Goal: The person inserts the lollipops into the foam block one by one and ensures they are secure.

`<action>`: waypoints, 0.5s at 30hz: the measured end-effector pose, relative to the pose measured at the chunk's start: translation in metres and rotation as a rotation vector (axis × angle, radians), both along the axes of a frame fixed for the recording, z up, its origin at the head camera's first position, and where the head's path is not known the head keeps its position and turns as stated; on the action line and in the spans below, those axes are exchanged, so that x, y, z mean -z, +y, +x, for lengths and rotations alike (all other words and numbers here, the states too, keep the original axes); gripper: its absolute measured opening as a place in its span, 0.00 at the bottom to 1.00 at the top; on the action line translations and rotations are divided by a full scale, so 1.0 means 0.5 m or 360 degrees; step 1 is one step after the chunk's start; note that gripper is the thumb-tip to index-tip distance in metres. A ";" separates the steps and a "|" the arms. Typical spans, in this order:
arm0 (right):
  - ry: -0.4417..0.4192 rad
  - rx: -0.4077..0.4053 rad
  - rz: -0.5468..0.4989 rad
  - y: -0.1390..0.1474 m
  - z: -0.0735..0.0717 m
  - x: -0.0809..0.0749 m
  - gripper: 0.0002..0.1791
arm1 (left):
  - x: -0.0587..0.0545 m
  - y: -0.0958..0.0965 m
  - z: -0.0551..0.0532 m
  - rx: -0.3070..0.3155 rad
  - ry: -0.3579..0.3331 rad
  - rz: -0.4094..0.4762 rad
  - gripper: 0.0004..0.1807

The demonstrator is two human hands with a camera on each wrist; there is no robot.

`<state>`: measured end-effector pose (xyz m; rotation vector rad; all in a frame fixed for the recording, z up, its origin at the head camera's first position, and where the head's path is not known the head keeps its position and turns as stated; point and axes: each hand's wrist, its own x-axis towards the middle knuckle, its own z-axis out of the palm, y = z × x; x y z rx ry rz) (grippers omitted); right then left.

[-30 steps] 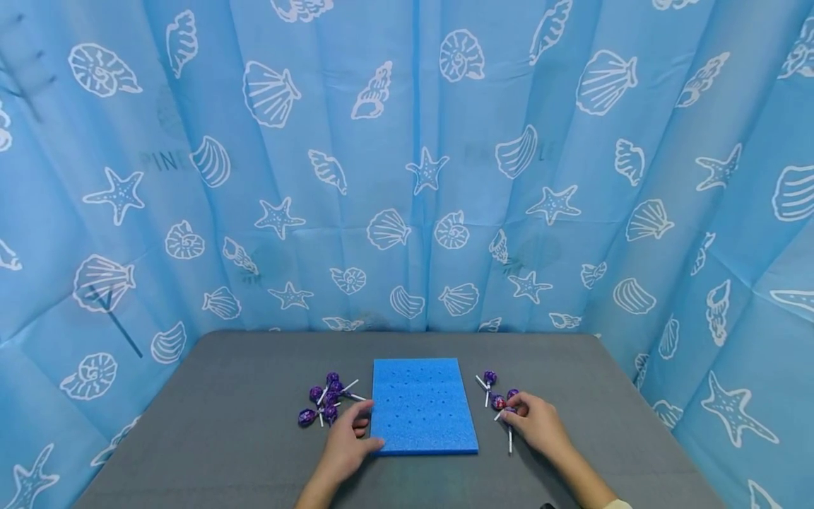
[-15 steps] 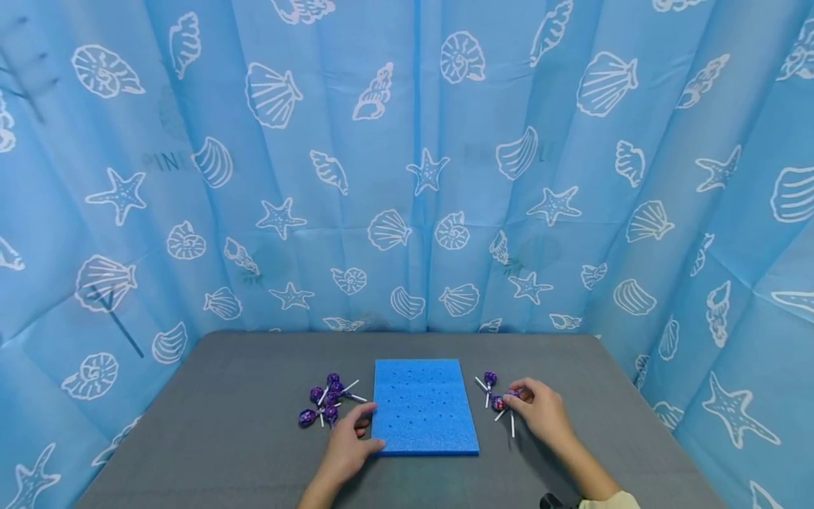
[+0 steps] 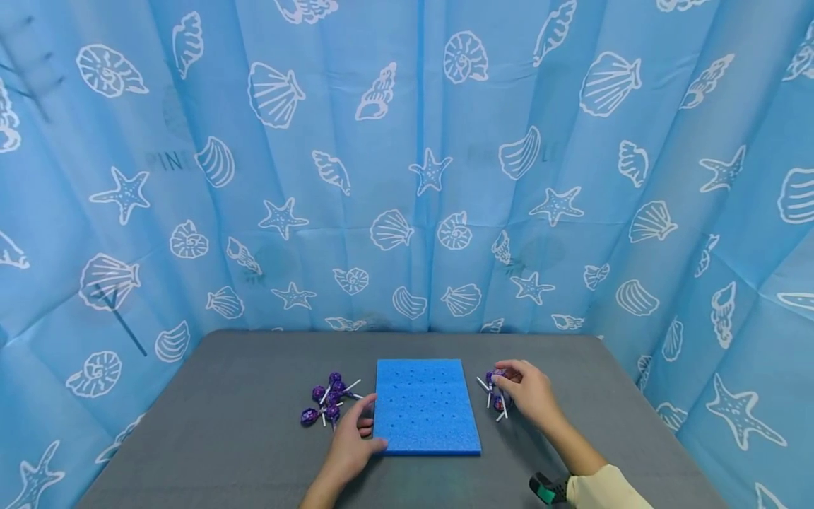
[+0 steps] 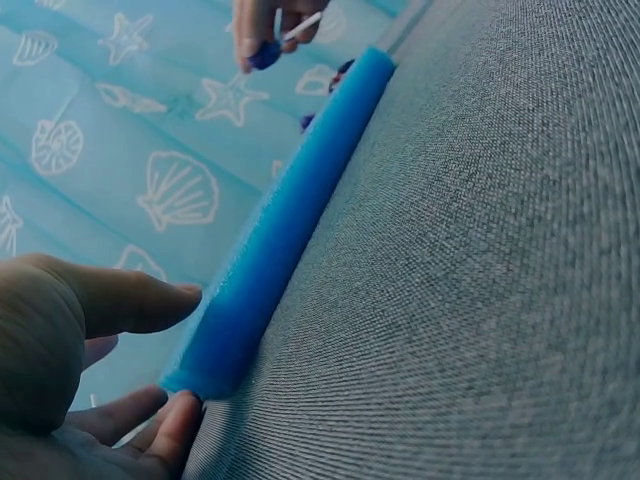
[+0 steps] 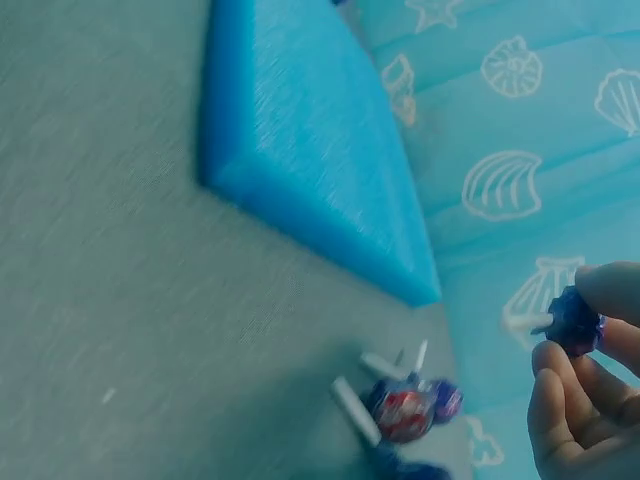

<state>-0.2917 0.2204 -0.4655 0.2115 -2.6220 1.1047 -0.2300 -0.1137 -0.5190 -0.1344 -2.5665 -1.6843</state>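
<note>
A blue foam board point(image 3: 425, 410) with rows of small holes lies on the grey table. Along its left edge rests my left hand point(image 3: 348, 438), thumb and fingertips touching the foam, fingers loosely bent. My right hand point(image 3: 529, 392) pinches a purple-wrapped lollipop point(image 5: 575, 322) by its head, raised off the table, its white stick pointing away from the palm in the right wrist view. Below it, several lollipops point(image 5: 405, 410) lie right of the board, partly covered by the hand in the head view. Left of the board is a second cluster of purple lollipops point(image 3: 327, 403).
A blue curtain point(image 3: 407, 177) with white shell and starfish prints hangs behind the table point(image 3: 267, 466). A dark band with a green part point(image 3: 545, 488) shows by the right sleeve point(image 3: 604, 488).
My right hand has taken up a lollipop from the right cluster and moved it up, away from the table's front edge. The left hand stays at the board's left edge.
</note>
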 end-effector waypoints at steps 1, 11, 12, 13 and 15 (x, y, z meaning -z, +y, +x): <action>-0.0002 -0.0006 -0.0021 -0.004 -0.003 -0.004 0.11 | 0.001 -0.001 -0.001 0.0007 -0.0013 -0.0013 0.44; 0.0025 -0.0023 -0.0190 -0.039 -0.023 -0.047 0.12 | 0.009 -0.008 -0.008 0.0057 -0.0100 -0.0049 0.44; 0.0035 -0.0030 -0.0210 -0.040 -0.025 -0.049 0.12 | 0.010 -0.009 -0.009 0.0059 -0.0100 -0.0053 0.43; 0.0041 -0.0034 -0.0223 -0.042 -0.028 -0.051 0.12 | 0.010 -0.009 -0.009 0.0060 -0.0100 -0.0055 0.43; 0.0057 -0.0043 -0.0248 -0.043 -0.034 -0.051 0.13 | 0.011 -0.009 -0.008 0.0062 -0.0094 -0.0066 0.42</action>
